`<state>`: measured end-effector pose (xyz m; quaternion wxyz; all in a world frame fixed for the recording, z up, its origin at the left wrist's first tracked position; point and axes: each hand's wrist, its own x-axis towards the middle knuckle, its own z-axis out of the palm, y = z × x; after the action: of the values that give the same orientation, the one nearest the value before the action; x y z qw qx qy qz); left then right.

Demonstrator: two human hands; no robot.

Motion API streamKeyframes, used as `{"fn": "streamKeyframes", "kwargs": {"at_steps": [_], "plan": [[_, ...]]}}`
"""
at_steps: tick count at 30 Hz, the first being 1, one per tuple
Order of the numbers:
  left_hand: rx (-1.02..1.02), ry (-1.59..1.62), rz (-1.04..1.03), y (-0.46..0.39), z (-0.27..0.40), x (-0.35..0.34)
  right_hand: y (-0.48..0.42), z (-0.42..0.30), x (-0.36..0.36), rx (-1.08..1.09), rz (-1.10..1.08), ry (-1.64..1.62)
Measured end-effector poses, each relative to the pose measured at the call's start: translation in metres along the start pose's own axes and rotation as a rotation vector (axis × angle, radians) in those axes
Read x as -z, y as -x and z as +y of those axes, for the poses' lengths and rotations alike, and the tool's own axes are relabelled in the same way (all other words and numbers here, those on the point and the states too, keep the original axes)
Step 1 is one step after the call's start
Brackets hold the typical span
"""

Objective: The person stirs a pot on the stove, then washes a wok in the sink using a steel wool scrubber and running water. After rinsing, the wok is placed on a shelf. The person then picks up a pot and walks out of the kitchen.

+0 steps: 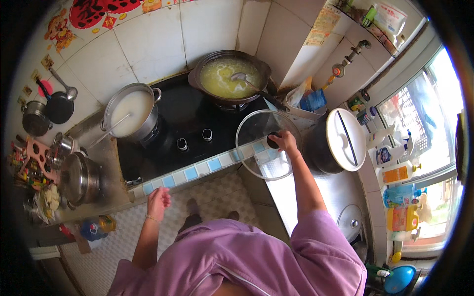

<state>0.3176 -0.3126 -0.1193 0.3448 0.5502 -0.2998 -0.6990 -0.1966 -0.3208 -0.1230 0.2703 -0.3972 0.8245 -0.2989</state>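
Observation:
My right hand (pixel 286 141) grips the black knob of a round glass lid (pixel 255 127) with a metal rim. The lid is over the stove's right front corner and the counter. Beyond it, a dark wide pot (pixel 222 79) of yellowish liquid stands on the right burner, with a black-handled ladle (pixel 268 97) resting in it. On the left burner, a steel pot (pixel 129 107) holds whitish liquid and a long-handled metal utensil (pixel 111 129). My left hand (pixel 159 202) hangs in front of the tiled counter edge, loosely curled and holding nothing.
The black glass cooktop (pixel 174 122) has two knobs. Right of the lid stands a dark pot with a white lid (pixel 348 138). A lidded steel pot (pixel 79 179) sits on the left counter. Several bottles (pixel 398 174) line the windowsill; another metal lid (pixel 350 223) lies at right.

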Motion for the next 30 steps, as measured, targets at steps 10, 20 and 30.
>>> {"fn": "streamKeyframes", "kwargs": {"at_steps": [10, 20, 30], "plan": [[-0.005, -0.024, -0.093, 0.009, -0.011, -0.079, 0.147, -0.055, 0.072, 0.038, 0.059, -0.101], [0.078, -0.109, -0.274, -0.037, -0.013, -0.132, 0.138, -0.154, 0.139, 0.275, 0.223, -0.218], [0.08, -0.09, -0.332, -0.048, -0.004, -0.116, -0.109, -0.258, 0.039, 0.428, 0.173, 0.179]]}}
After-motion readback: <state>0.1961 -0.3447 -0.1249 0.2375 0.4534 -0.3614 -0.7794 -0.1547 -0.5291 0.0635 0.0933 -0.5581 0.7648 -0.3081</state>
